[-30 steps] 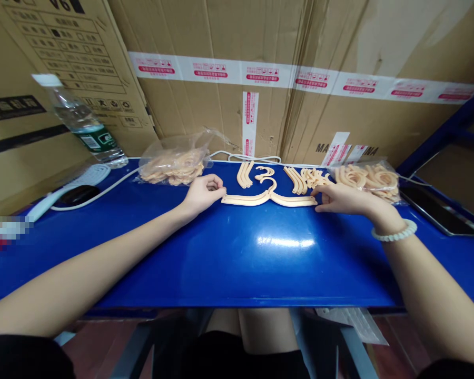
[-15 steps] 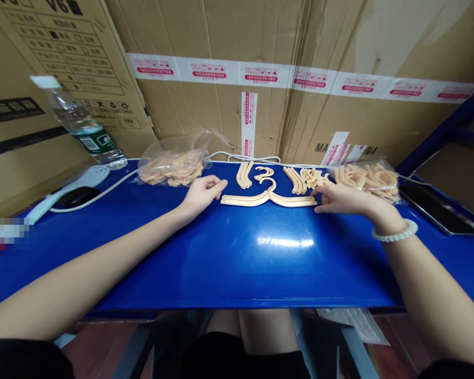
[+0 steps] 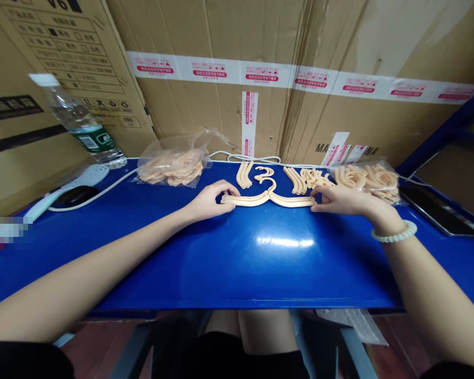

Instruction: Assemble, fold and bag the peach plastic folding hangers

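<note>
A beige plastic clothes hanger (image 3: 256, 200) lies on the blue table, its curved hook pointing to the back and its two arms spread left and right. My left hand (image 3: 211, 201) grips the tip of the left arm, thumb in front and fingers behind. At the opposite tip, my right hand (image 3: 334, 200) has thumb and fingers round the right arm in the same way. Just behind the hanger are a few loose arm pieces (image 3: 244, 175), some loose hooks (image 3: 264, 172), more arm pieces (image 3: 294, 180) and a pile of small beige parts (image 3: 315, 178).
Clear bags of beige parts stand at the left (image 3: 171, 168) and right (image 3: 367, 181). A water bottle (image 3: 90, 134), a pale blue brush (image 3: 67, 189) and a black mouse (image 3: 77, 196) are at the left. A phone (image 3: 438, 210) lies right. Cardboard (image 3: 221, 116) walls the back; a white cable (image 3: 245, 158) runs along it.
My left hand has moved right and opened from a loose curl to take the hanger's left tip. My right thumb has shifted slightly left onto the right tip. The hanger stays in place.
</note>
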Action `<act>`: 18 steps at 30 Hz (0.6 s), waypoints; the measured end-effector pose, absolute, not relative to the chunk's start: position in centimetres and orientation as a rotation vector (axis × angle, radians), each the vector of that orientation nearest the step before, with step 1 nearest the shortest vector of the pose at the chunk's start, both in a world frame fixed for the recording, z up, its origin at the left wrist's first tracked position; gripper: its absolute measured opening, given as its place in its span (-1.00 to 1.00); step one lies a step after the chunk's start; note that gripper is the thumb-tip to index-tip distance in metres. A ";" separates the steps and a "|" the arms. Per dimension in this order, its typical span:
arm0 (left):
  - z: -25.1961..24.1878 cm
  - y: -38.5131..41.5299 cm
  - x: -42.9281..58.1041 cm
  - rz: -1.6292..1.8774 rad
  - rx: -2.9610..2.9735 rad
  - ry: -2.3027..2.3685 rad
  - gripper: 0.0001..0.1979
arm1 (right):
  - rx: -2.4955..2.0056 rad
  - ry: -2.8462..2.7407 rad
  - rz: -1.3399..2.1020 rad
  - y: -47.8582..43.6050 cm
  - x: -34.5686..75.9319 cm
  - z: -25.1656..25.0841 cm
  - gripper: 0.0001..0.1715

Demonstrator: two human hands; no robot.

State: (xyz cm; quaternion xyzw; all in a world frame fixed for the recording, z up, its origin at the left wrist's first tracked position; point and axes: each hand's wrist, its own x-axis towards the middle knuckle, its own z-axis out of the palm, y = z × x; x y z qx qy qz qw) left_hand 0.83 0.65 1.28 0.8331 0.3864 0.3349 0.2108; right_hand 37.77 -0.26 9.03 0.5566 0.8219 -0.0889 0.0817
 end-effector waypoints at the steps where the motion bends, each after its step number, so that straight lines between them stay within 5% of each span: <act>1: 1.2 0.6 0.9 0.933 2.332 1.077 -0.77 | 1.677 2.450 -0.268 -0.2 37.8 8.9 -0.50; 18: 0.7 0.8 0.8 0.987 2.343 1.110 -0.83 | 1.713 2.463 -0.199 -0.2 36.5 8.5 -0.76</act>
